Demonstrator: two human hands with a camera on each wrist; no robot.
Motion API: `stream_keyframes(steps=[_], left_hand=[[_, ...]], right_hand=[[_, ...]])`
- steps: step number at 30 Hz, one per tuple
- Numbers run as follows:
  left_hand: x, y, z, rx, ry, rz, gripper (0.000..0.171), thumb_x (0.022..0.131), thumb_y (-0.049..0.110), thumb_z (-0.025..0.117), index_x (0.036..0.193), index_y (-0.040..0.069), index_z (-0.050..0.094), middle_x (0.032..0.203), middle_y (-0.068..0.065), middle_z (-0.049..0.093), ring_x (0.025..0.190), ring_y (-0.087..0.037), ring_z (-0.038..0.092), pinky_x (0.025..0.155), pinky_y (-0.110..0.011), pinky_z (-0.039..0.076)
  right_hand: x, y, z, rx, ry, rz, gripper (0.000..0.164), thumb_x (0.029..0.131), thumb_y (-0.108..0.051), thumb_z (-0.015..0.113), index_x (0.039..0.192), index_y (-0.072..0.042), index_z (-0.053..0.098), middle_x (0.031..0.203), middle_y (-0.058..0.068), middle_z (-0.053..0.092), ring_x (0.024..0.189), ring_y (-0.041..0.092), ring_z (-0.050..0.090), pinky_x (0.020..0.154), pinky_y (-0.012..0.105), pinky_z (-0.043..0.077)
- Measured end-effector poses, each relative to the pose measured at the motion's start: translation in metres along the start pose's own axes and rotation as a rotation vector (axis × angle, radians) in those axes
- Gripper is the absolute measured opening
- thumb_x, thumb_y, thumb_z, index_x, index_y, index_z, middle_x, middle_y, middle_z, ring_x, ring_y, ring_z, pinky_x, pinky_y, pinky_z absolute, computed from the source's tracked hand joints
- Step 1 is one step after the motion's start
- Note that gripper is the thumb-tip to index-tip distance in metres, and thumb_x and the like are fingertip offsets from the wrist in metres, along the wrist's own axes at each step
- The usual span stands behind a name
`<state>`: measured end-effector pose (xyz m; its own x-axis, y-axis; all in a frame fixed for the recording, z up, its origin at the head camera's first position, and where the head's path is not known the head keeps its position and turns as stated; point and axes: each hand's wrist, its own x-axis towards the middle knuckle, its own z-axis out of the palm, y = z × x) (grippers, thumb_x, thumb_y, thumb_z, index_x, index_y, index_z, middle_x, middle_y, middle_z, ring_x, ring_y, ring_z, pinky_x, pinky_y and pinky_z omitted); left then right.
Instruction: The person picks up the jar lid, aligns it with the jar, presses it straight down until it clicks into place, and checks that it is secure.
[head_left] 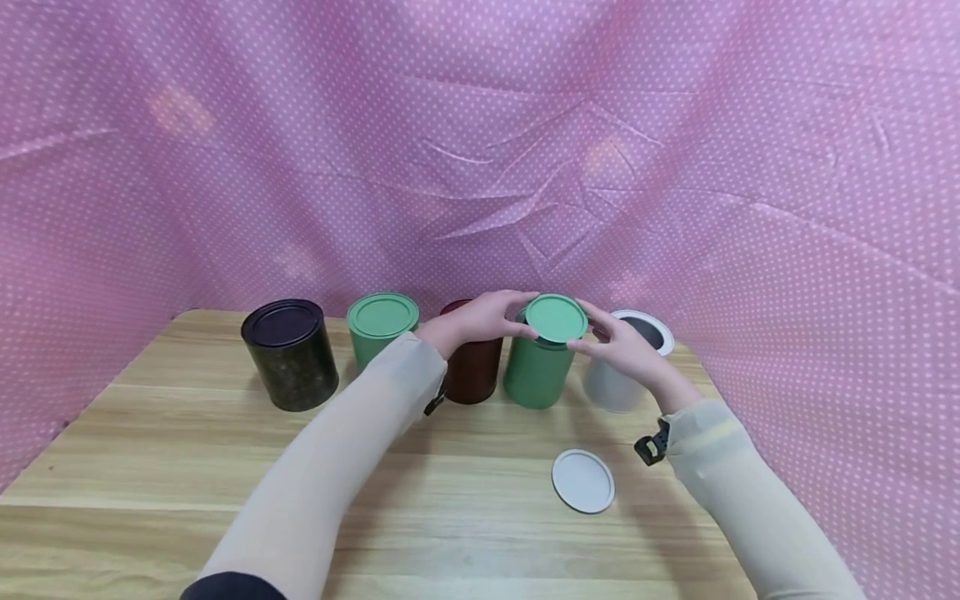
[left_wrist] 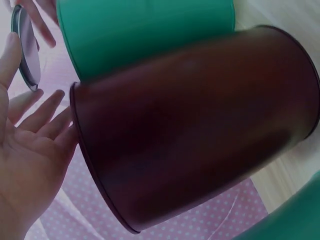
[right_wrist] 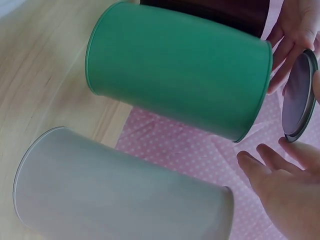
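Above a green can (head_left: 538,375), a green lid (head_left: 557,317) is held between my two hands. My left hand (head_left: 487,317) grips its left edge, thumb in front and fingers behind. At the right edge, my right hand (head_left: 618,346) holds it likewise between thumb and fingers. In the right wrist view, the lid (right_wrist: 297,95) stands apart from the can's top rim, its underside showing. The left wrist view shows a dark red can (left_wrist: 190,135) close beside my left hand; my forearm partly covers it in the head view.
A white can (head_left: 611,385) without its lid stands at the right, partly behind my right hand. Its white lid (head_left: 582,481) lies on the wooden table (head_left: 480,533) in front. Further left are a lidded green can (head_left: 382,317) and a black can (head_left: 291,358). Pink dotted cloth (head_left: 480,167) hangs behind.
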<state>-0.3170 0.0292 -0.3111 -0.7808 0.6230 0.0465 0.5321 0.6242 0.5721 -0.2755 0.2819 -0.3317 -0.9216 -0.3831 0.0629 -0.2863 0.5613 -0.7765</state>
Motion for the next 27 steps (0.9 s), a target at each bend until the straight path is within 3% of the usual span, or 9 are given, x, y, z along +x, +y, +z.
stream_keyframes(steps=[6,12,22,27], left_hand=[[0.011,-0.007,-0.003,0.007,-0.053,0.002,0.078,0.090,0.039,0.067,0.152,0.010,0.030,0.153,-0.006,0.040,0.140,-0.021,0.039,0.114,-0.037,0.035],[0.019,-0.012,-0.003,0.049,-0.087,-0.007,0.074,0.091,0.037,0.066,0.152,0.012,0.032,0.149,-0.005,0.046,0.137,-0.020,0.044,0.112,-0.037,0.037],[0.016,-0.011,0.003,0.080,-0.105,0.014,0.070,0.092,0.034,0.066,0.150,0.009,0.035,0.144,-0.006,0.051,0.132,-0.020,0.048,0.112,-0.036,0.038],[0.013,-0.008,0.003,0.074,-0.110,-0.005,0.069,0.092,0.033,0.066,0.150,0.010,0.035,0.143,-0.006,0.052,0.131,-0.019,0.049,0.111,-0.035,0.039]], right_hand=[[0.008,0.004,0.000,-0.013,-0.012,0.036,0.080,0.093,-0.038,0.064,0.156,-0.018,0.019,0.159,0.016,0.023,0.144,0.041,0.024,0.118,0.055,0.020],[0.018,0.010,0.004,-0.022,-0.010,0.030,0.076,0.093,-0.032,0.065,0.155,-0.015,0.024,0.156,0.018,0.030,0.143,0.041,0.028,0.117,0.054,0.022],[0.015,0.017,0.007,-0.011,-0.053,0.038,0.074,0.093,-0.033,0.064,0.154,-0.015,0.026,0.157,0.017,0.028,0.144,0.043,0.023,0.117,0.058,0.020],[0.014,0.015,0.008,-0.040,-0.053,0.059,0.076,0.093,-0.036,0.064,0.154,-0.016,0.025,0.155,0.018,0.032,0.143,0.042,0.026,0.115,0.059,0.023]])
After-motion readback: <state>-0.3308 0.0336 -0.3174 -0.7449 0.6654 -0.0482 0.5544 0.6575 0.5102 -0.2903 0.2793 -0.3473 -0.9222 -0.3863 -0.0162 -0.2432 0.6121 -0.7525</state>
